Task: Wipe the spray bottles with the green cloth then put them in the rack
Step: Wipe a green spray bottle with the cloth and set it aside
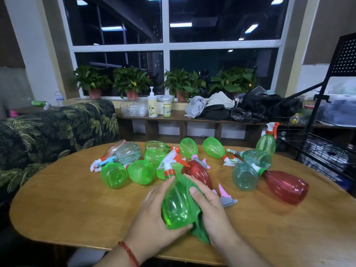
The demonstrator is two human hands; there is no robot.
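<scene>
— Where is the translucent green plastic spray bottle (177, 205) held?
— Over the oval wooden desk (77, 209), gripped by the left hand (154, 214); the green fabric cloth (199, 230) is clutched against it by the right hand (212, 212).

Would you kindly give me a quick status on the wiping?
Left hand grips green spray bottle. Right hand wraps green cloth round it. Loose bottles clutter table beyond.

Green cloth (200, 235), translucent green held bottle (177, 207); at three o'clock a dark red bottle (287, 186), beside it a pale teal bottle (244, 177); tan wood surface (77, 205); at ten o'clock a sofa (48, 132) in dark palm-leaf print
</scene>
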